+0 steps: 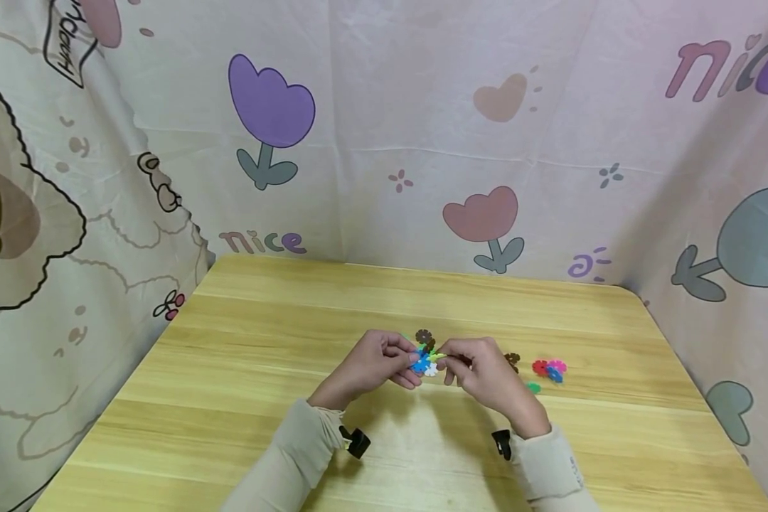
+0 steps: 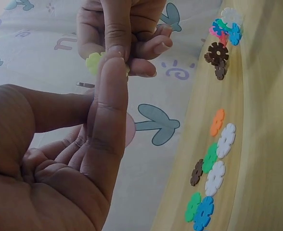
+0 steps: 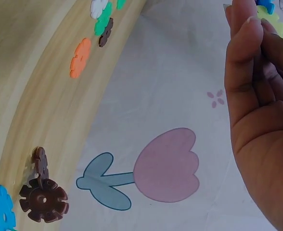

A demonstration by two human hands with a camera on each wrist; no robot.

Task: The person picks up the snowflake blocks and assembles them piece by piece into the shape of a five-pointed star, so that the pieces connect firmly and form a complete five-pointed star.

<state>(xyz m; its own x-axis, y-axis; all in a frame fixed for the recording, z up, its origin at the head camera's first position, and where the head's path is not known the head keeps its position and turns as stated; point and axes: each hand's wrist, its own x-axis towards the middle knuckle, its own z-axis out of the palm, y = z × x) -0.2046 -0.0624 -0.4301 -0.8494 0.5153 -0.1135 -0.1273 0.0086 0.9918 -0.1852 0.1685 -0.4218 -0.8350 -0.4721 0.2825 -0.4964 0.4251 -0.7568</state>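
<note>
Both hands are held close together over the table. My left hand (image 1: 384,359) pinches a blue snowflake-shaped plastic disc (image 1: 420,365) between thumb and fingers. From the right, my right hand (image 1: 480,370) pinches a yellow-green notched disc (image 1: 439,356) right beside the blue one. Whether the two discs are joined cannot be told. In the right wrist view, the yellow-green disc (image 3: 272,21) shows past the right fingertips, with a bit of the blue disc (image 3: 266,6) above it. Fingers cover most of both discs in the left wrist view.
Loose discs lie on the wooden table (image 1: 281,313): brown (image 1: 424,336), white (image 2: 215,178), green (image 2: 210,158), orange (image 2: 217,122) and blue (image 2: 204,213). Farther right are a joined brown pair (image 3: 44,199) and a red, pink and blue cluster (image 1: 540,368). A printed curtain (image 1: 371,107) hangs behind.
</note>
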